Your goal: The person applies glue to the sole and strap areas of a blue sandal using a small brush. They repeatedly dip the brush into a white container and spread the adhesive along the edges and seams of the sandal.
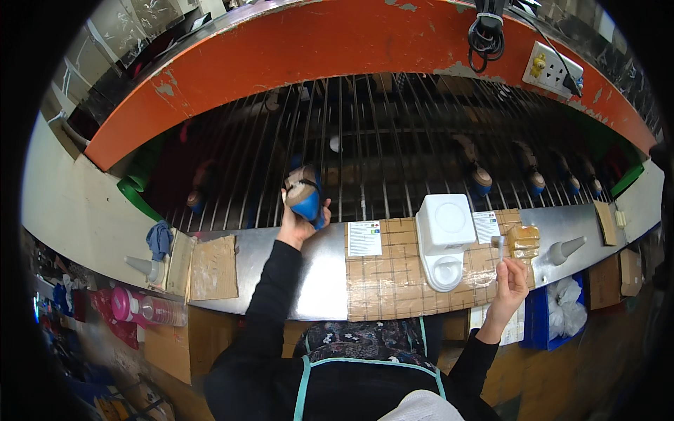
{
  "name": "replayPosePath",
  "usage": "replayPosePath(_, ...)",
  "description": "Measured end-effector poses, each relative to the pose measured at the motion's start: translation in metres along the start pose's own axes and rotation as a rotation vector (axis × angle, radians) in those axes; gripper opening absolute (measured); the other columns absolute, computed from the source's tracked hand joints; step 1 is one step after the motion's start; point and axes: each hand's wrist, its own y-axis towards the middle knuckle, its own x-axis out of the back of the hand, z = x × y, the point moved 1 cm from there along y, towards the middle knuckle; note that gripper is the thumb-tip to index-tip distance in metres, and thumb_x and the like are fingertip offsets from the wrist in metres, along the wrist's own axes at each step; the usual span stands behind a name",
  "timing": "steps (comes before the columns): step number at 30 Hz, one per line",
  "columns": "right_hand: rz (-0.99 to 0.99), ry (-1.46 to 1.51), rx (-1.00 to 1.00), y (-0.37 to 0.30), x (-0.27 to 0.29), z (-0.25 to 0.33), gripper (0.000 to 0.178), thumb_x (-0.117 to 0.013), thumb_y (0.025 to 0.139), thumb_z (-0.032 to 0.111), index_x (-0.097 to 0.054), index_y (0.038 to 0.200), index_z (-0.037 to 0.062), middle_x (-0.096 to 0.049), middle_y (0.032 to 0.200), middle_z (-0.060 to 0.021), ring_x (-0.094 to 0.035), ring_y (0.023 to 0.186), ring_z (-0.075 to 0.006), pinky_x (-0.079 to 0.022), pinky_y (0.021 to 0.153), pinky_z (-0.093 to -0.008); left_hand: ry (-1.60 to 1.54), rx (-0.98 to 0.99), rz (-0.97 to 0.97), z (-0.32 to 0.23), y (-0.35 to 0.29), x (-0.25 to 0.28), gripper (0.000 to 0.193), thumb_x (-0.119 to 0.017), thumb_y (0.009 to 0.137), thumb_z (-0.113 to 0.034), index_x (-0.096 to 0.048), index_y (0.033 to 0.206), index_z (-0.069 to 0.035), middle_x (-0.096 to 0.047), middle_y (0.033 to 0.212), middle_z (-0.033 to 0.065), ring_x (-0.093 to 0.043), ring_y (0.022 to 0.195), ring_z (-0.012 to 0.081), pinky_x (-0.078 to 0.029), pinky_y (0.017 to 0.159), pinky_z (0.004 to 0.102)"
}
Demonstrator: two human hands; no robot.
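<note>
My left hand (296, 223) is closed around a blue shoe last with a tan shoe upper (303, 198) on it, lifted just over the near edge of the rollers. Between the fingertips of my right hand (514, 278) a small brush (500, 250) stands upright, its tip pale. Left of that hand is a white plastic dispenser (446, 223) with a round cup at its near end. An amber-coloured block (524, 242) lies just beyond the brush. Both my forearms are in black sleeves.
Several more lasts with uppers, one a blue and tan last (481, 181), rest on the metal roller conveyor (351, 154). Brown cardboard (382, 295) covers part of the metal ledge (316, 281). Grey cones (566, 250) stand at both ends. An orange beam (281, 52) crosses behind.
</note>
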Motion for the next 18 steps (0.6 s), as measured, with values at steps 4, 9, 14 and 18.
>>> replayPosePath(4,-0.092,0.040,-0.103,0.022,0.016,-0.013,0.012,-0.067,0.089,0.010,-0.067,0.095,-0.0008,-0.054,0.083,-0.0002,-0.048,0.071,-0.0091,-0.039,0.066,-0.0225,0.086,-0.032,-0.129,-0.040,0.036,0.017,0.095,-0.036,0.076,-0.087,-0.043,0.125,-0.007,-0.049,0.103,0.0226,-0.051,0.081,0.0299,-0.052,0.064,0.0383)
replayPosePath(9,-0.091,0.245,-0.120,0.061,0.009,-0.021,0.020,-0.063,0.093,0.016,-0.064,0.100,-0.0023,-0.053,0.078,0.0012,-0.044,0.067,-0.0067,-0.034,0.061,-0.0215,-0.020,-0.352,-0.258,-0.061,0.060,0.049,0.061,-0.051,0.087,-0.063,-0.052,0.112,-0.006,-0.052,0.100,0.0171,-0.055,0.085,0.0313,-0.054,0.065,0.0370)
replayPosePath(14,-0.118,0.425,-0.315,0.115,0.003,-0.039,0.037,-0.051,0.100,0.032,-0.062,0.108,-0.0025,-0.053,0.085,-0.0004,-0.044,0.063,-0.0075,-0.034,0.055,-0.0213,-0.180,-0.366,-0.277,-0.057,0.069,0.075,0.046,-0.050,0.093,-0.048,-0.055,0.110,-0.006,-0.057,0.097,0.0155,-0.058,0.085,0.0295,-0.054,0.068,0.0378)
replayPosePath(18,-0.021,0.536,-0.295,0.152,0.003,-0.056,0.036,-0.049,0.101,0.034,-0.061,0.097,-0.0004,-0.053,0.077,-0.0042,-0.041,0.055,-0.0101,-0.033,0.051,-0.0230,-0.414,-0.109,-0.197,-0.072,0.077,0.086,0.056,-0.063,0.082,-0.042,-0.044,0.113,0.000,-0.051,0.098,0.0201,-0.060,0.067,0.0227,-0.045,0.047,0.0253)
